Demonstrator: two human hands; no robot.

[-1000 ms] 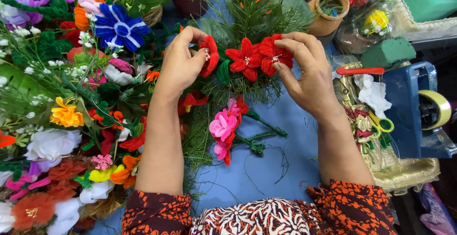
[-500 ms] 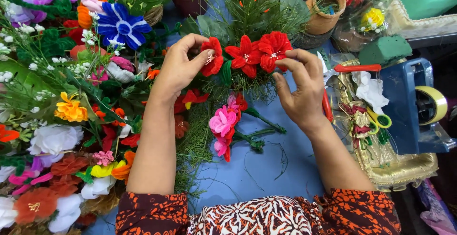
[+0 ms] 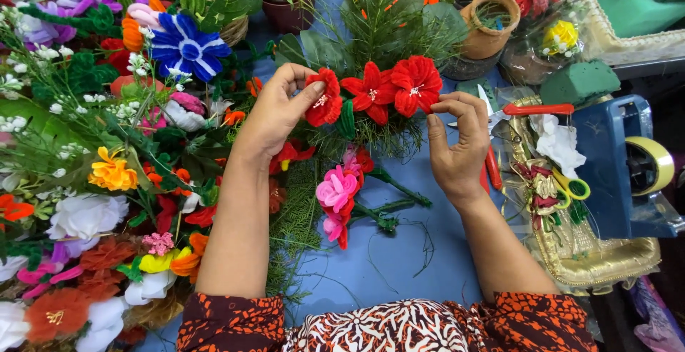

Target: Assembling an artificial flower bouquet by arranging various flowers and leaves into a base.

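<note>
My left hand (image 3: pixel 275 116) pinches the leftmost of three red pipe-cleaner flowers (image 3: pixel 325 99), which sit in a row on green sprigs. The middle red flower (image 3: pixel 371 92) and the right red flower (image 3: pixel 416 83) stand free beside it. My right hand (image 3: pixel 457 149) hovers just below and right of the right flower, fingers curled and apart, holding nothing. Pink flowers with green stems (image 3: pixel 339 195) lie on the blue table (image 3: pixel 399 266) between my forearms.
A heap of mixed artificial flowers (image 3: pixel 93 181) fills the left side. Red-handled scissors (image 3: pixel 535 109), a blue tape dispenser (image 3: pixel 628 159), a gold tray (image 3: pixel 592 252), a green foam block (image 3: pixel 578 81) and a clay pot (image 3: pixel 489 24) crowd the right and back.
My right hand has let go of the right red flower and dropped down and to the right. My left hand stays pinching the left flower.
</note>
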